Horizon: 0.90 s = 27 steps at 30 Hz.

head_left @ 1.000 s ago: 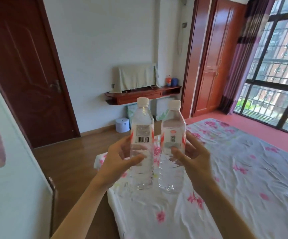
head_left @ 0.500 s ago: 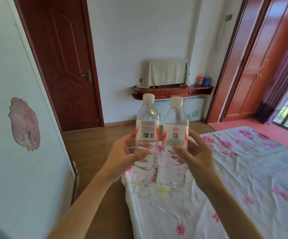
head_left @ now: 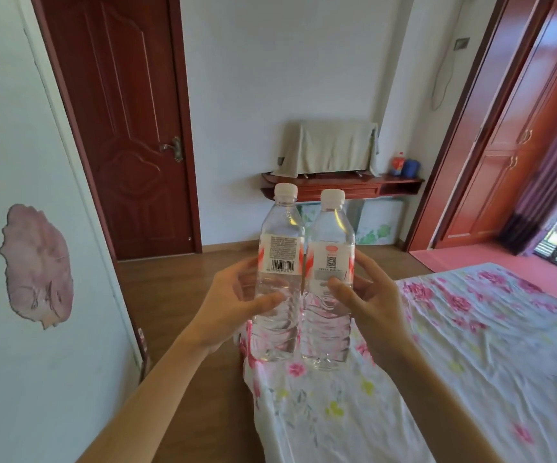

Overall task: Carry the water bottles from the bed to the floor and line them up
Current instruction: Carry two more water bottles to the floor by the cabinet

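Note:
I hold two clear water bottles upright and side by side in front of me, above the near corner of the bed (head_left: 470, 345). My left hand (head_left: 227, 305) grips the left bottle (head_left: 280, 235), whose label shows a barcode. My right hand (head_left: 370, 302) grips the right bottle (head_left: 330, 235), whose label shows a square code. Both have white caps and red-and-white labels. The bottles touch or nearly touch each other. The bed has a white sheet with pink flowers.
Wooden floor (head_left: 176, 295) runs between the bed and a white wall (head_left: 20, 228) at left. A dark red door (head_left: 130, 128) stands shut ahead left. A wall shelf (head_left: 343, 185) carries a cloth-covered screen. Wardrobe doors (head_left: 510, 145) and a pink floor area lie at right.
My view has swung to the left, toward the door and the wooden floor, so the window has nearly left the frame. Both hands keep holding the bottles together in front of me.

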Tool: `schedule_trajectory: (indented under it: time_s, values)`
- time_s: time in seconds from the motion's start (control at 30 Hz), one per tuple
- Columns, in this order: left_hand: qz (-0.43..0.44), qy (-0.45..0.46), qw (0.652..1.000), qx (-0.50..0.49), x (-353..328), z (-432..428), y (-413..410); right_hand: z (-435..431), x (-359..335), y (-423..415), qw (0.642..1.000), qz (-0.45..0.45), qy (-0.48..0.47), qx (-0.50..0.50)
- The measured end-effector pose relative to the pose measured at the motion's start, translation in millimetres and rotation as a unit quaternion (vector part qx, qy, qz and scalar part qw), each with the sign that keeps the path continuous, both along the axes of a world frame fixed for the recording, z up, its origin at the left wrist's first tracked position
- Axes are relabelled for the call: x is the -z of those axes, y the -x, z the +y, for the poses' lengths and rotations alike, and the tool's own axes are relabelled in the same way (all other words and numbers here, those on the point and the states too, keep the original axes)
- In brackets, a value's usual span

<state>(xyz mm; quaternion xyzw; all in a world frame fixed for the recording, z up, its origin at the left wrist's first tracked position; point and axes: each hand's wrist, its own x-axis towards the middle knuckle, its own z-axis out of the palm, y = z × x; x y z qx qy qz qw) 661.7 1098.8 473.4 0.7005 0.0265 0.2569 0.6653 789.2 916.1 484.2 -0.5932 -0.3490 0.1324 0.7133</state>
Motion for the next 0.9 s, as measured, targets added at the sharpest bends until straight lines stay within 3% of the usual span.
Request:
schedule_trajectory:
  time_s: [0.5, 0.9]
  values:
    - [0.011, 0.012, 1.000, -0.024, 16.4, 136.2, -17.3, 146.2, 9.0, -19.7, 0.998, 0.046, -0.047, -0.015]
    - [0.003, 0.019, 0.996, -0.085, 16.4, 239.4, -64.0, 265.2, 8.3, -95.0, 0.997, 0.041, -0.031, -0.062]
